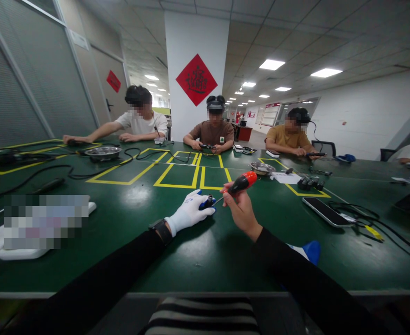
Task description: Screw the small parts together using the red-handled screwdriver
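My left hand (191,212), in a white glove with blue fingertips, grips a small black cylindrical part (209,201) just above the green table (135,232). My bare right hand (241,209) is closed around a screwdriver (241,183) with a red and black handle. The thin shaft slants down to the left, and its end is at the small part; whether it touches is too small to tell. Part of a white and blue glove (309,252) shows on the table beyond my right forearm.
A phone (327,212) and black cables (361,218) lie at right. Several black parts (309,184) are near a metal bowl (261,168). Another bowl (103,153) stands back left, and a white object (41,232) lies at left. People sit across the table.
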{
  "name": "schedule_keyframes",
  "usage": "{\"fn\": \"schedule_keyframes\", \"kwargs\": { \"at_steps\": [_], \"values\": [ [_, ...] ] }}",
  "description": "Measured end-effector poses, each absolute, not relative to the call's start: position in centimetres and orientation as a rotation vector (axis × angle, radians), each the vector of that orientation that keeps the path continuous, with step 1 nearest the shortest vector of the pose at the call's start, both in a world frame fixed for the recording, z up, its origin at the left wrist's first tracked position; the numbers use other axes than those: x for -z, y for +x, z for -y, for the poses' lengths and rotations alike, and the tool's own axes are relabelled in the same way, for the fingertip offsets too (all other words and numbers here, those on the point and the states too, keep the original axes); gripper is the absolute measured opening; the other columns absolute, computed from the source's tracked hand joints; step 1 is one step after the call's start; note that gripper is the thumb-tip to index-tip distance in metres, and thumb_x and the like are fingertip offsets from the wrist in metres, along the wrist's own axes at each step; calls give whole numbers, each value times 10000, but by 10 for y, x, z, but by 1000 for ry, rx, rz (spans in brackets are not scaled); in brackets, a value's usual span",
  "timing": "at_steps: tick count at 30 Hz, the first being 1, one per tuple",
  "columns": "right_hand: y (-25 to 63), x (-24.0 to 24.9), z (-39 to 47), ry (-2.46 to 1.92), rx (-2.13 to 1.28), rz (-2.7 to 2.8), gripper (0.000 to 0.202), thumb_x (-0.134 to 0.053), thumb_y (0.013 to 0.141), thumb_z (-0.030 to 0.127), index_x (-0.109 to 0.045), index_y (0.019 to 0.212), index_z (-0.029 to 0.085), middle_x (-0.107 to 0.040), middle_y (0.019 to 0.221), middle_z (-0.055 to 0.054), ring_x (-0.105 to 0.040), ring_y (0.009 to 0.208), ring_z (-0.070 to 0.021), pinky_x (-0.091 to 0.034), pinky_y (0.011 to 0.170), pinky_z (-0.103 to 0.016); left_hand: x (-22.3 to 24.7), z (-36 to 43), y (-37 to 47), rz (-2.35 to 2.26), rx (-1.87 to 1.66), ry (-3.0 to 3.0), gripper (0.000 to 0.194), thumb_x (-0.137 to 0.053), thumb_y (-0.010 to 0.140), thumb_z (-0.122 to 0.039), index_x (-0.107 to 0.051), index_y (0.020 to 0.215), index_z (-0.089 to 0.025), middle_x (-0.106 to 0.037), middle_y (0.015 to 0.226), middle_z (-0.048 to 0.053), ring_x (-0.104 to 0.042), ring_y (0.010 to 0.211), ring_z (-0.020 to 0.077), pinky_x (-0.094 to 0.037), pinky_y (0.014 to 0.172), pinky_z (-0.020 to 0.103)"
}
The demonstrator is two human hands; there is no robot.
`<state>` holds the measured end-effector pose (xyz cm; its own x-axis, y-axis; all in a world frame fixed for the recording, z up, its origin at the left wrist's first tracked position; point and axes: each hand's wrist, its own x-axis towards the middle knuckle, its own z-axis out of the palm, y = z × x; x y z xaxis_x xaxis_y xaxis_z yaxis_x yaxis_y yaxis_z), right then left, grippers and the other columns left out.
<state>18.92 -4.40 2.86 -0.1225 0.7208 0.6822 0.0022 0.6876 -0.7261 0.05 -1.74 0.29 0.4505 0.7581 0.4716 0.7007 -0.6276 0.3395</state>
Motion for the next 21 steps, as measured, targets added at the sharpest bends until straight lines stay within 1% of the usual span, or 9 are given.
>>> {"fn": "schedule_keyframes", "kwargs": {
  "at_steps": [2,5,8,12,14,16,18,21],
  "values": [
    [187,-32,44,-580,-759,1500,251,-656,850,305,-543,1057,218,-637,977,-22,-562,588,-95,-488,561,-256,-4,18,1,-1307,-917,2567,353,-543,843,-527,-696,940,-224,-717,902,25,-600,1044,267,-300,1134,454],
    [186,-37,42,-517,-867,1389,283,-694,810,267,-519,1027,223,-663,913,3,-557,493,-82,-470,480,-241,-6,20,2,-1306,-927,2537,334,-548,842,-524,-697,928,-237,-721,882,13,-604,1037,261,-296,1135,448],
    [189,-39,41,-504,-909,1365,271,-668,824,261,-527,1052,218,-681,921,-3,-587,508,-92,-500,512,-259,-7,21,2,-1304,-931,2526,333,-544,842,-522,-700,916,-237,-719,855,10,-597,1045,260,-290,1139,443],
    [191,-40,42,-478,-970,1368,275,-565,882,272,-533,1151,224,-665,1078,-40,-625,598,-108,-543,612,-306,-7,21,2,-1289,-918,2541,334,-537,847,-518,-698,907,-232,-713,853,9,-597,1033,250,-280,1147,436],
    [190,-42,43,-507,-943,1372,281,-584,873,285,-542,1142,221,-654,1115,-49,-626,601,-106,-540,605,-302,-7,21,2,-1290,-921,2546,333,-535,850,-511,-698,921,-229,-711,850,6,-603,1014,245,-270,1152,437],
    [189,-43,43,-550,-901,1368,277,-643,838,290,-552,1089,215,-653,1116,-49,-616,575,-95,-526,570,-282,-8,22,2,-1285,-922,2543,332,-531,855,-502,-698,941,-228,-708,831,0,-611,990,237,-260,1158,433],
    [189,-44,42,-578,-877,1356,267,-695,799,281,-547,1009,210,-664,1059,-33,-598,546,-86,-508,537,-264,-8,22,2,-1290,-919,2535,342,-529,856,-508,-701,953,-228,-710,833,4,-610,999,241,-260,1157,436],
    [190,-41,38,-600,-846,1340,268,-738,760,267,-503,877,213,-653,831,27,-526,477,-71,-427,452,-223,-8,22,1,-1314,-916,2523,356,-542,845,-524,-709,971,-237,-720,905,21,-579,1083,270,-274,1147,457]
  ]
}}
